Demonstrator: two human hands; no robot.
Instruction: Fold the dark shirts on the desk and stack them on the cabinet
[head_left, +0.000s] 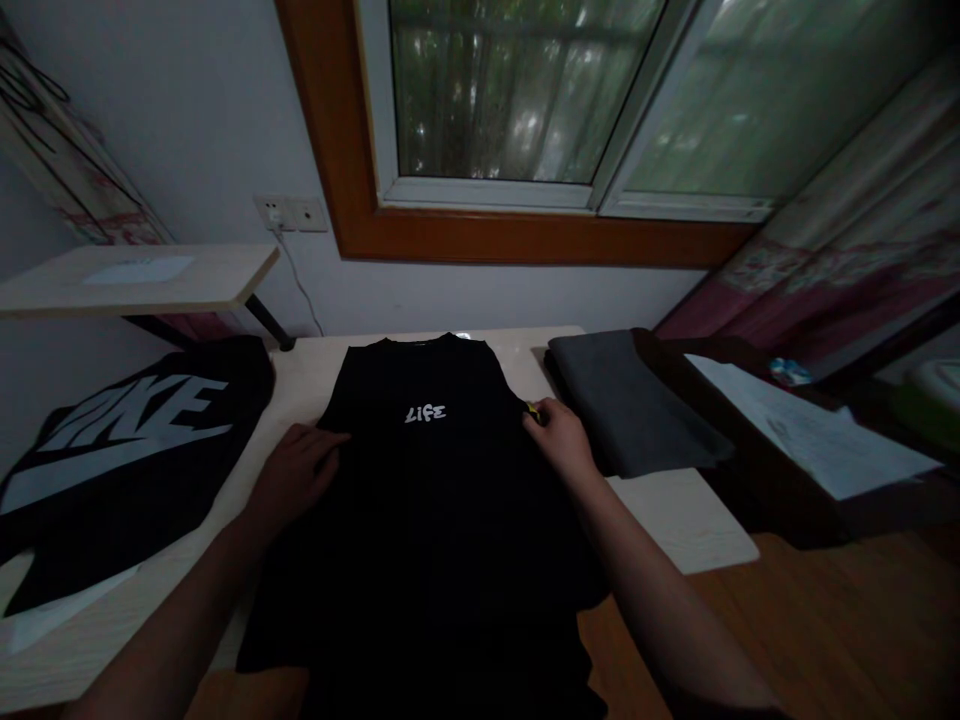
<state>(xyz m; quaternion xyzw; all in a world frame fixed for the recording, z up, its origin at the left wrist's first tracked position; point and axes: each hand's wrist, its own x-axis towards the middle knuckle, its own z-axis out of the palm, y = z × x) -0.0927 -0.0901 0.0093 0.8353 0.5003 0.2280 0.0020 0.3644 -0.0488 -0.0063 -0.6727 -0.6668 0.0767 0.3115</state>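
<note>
A black T-shirt (442,500) with small white lettering on its chest lies spread over the table, its lower part hanging past the front edge. The neckline points toward the wall. My left hand (296,470) pinches the shirt's left side, a little below the shoulder. Opposite it, my right hand (559,435) grips the right side between thumb and fingers. A small yellow patch shows at the right fingertips; what it is cannot be made out. Both sleeves appear tucked out of sight.
To the left, a black garment with large grey letters (135,430) lies under a raised shelf (142,278). A folded grey cloth (630,400) sits on the table's right. Beyond it are white papers (810,430) on a dark surface. A cord (300,280) runs down from a wall socket.
</note>
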